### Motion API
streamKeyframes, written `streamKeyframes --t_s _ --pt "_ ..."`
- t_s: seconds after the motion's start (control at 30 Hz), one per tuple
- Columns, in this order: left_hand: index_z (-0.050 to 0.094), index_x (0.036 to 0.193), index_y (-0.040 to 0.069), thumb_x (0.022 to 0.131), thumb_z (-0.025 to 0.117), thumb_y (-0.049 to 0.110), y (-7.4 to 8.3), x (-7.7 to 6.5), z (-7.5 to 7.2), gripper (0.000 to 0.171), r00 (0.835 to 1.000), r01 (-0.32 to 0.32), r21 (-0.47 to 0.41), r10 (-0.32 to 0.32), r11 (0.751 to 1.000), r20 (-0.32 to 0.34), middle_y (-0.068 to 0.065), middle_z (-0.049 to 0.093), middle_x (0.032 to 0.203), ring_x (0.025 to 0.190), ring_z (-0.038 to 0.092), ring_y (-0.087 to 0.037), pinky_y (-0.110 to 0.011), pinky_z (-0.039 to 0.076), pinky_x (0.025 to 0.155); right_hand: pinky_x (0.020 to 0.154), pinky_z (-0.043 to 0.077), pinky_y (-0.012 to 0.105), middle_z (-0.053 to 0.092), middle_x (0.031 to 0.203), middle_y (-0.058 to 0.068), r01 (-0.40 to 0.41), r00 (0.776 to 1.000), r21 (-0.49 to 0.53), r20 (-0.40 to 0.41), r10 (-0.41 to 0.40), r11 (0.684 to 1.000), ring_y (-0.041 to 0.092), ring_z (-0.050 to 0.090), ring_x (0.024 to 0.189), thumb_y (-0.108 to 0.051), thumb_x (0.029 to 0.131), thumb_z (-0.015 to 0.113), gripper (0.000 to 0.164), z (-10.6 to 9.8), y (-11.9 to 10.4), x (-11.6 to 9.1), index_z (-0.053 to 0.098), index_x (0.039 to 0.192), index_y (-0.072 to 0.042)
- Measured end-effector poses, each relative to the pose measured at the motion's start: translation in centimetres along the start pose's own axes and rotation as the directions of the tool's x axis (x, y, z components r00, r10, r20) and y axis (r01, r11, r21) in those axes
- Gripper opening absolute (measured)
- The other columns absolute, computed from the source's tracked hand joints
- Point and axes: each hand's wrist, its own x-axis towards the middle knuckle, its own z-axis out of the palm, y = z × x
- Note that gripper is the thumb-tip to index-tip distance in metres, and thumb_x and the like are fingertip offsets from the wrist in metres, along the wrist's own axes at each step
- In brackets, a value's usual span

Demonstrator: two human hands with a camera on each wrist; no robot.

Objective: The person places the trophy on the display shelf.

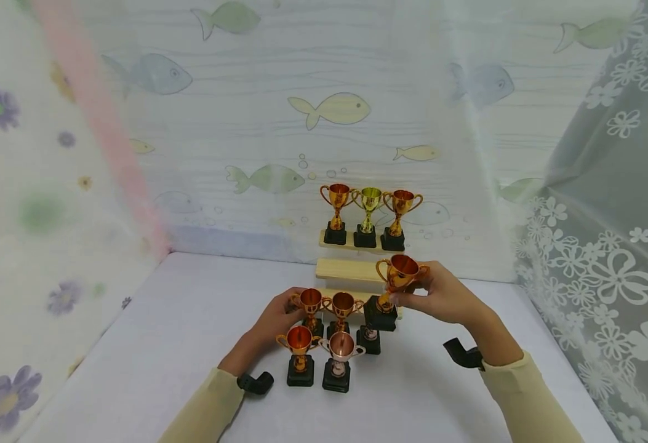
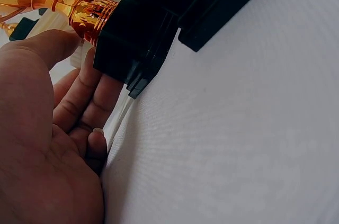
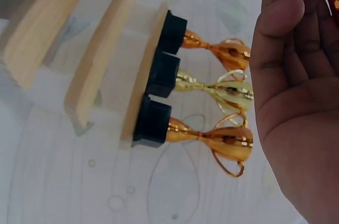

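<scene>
My right hand pinches the stem of a copper-gold trophy, raised in front of the wooden stand with its black base tilted. At the left of a trophy group, my left hand grips another copper-gold trophy. In the left wrist view its thumb meets the stem and its fingers curl against the black base. Beside that one stands a similar trophy. A copper-gold trophy and a pinkish trophy stand in front. The raised trophy partly hides one more, whose black base shows.
Three trophies stand on the top step of the stand: a yellow-gold one between two copper-gold ones. Below is the wooden middle step. Behind hangs a fish-print curtain; a lace-patterned sheet bounds the white table at right.
</scene>
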Motion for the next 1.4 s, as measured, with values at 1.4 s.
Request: streamKeyframes --t_s 1.4 --pt "0.057 0.135 0.025 0.098 0.062 0.015 0.3 -0.2 0.0 0.038 0.999 0.042 -0.006 -0.042 0.999 0.003 0.003 0.068 0.117 0.102 0.066 -0.015 -0.041 0.051 0.093 0.078 0.057 0.047 0.072 0.101 0.017 -0.376 0.921 0.154 -0.044 0.387 0.914 0.038 0.071 0.086 -0.015 0.093 0.070 0.023 1.7 2.6 12.4 0.064 0.109 -0.001"
